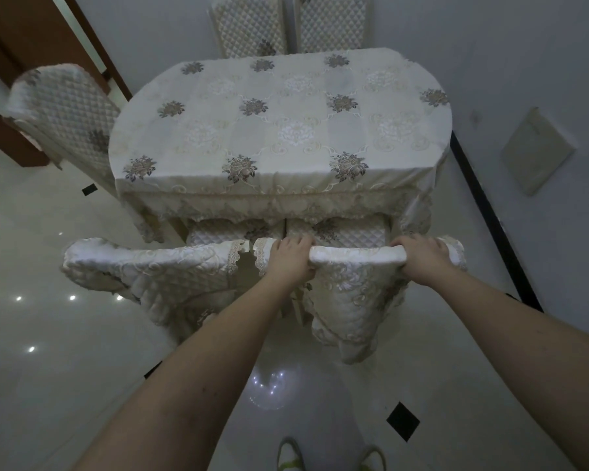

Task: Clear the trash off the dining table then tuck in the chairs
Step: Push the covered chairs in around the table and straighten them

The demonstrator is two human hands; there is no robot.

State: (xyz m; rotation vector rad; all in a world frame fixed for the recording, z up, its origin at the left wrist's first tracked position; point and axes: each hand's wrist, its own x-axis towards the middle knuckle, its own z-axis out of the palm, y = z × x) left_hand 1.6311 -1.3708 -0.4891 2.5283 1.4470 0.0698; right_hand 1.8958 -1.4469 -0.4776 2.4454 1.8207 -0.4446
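both hands clamped on the top rail of the near right chair [357, 256]: left hand [291, 258] wrapped over its left end, right hand [422, 260] over its right end, fingers curled forward. rail's long axis runs left-right, parallel to the table edge, so the push is straight ahead, away from the body. seat already partly under the cloth skirt. near left chair [150, 270] sits just beside it, back in line. dining table [286, 130] top shows no trash. side chair [62, 110] at left angled out, two far chairs [252, 25] against the far edge.
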